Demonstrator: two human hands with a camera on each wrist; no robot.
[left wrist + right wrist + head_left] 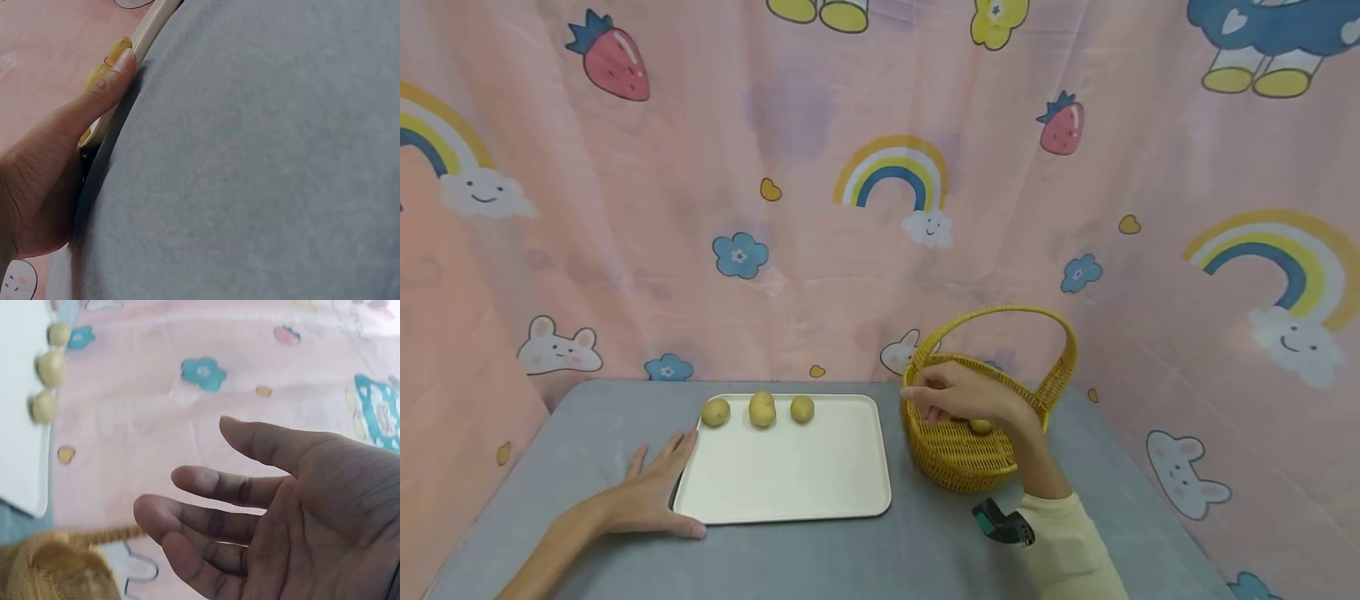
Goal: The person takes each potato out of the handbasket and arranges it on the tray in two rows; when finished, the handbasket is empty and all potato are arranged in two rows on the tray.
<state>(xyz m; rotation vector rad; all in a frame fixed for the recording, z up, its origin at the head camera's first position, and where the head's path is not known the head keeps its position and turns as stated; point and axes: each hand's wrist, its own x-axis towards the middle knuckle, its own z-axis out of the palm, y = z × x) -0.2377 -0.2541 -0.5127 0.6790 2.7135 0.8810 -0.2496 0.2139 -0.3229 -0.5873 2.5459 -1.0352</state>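
At the far left my left hand lies at the left end of a white rectangular tray, fingers straight and spread, thumb stretched out along the front edge near the corner. The tray sits flat on the grey cloth. Along its back rim I have three potatoes in a row: one in the back left corner, then a longer-looking one, then a rounder one, with small gaps between them. To the right of the tray, near but apart from it, stands a yellow wicker basket with a tall arched handle, and at least one more potato shows inside. My right hand hangs over the basket, fingers loosely bent, thumb apart from them, holding nothing. Farther right, a black-and-green device sits beside my cream sleeve
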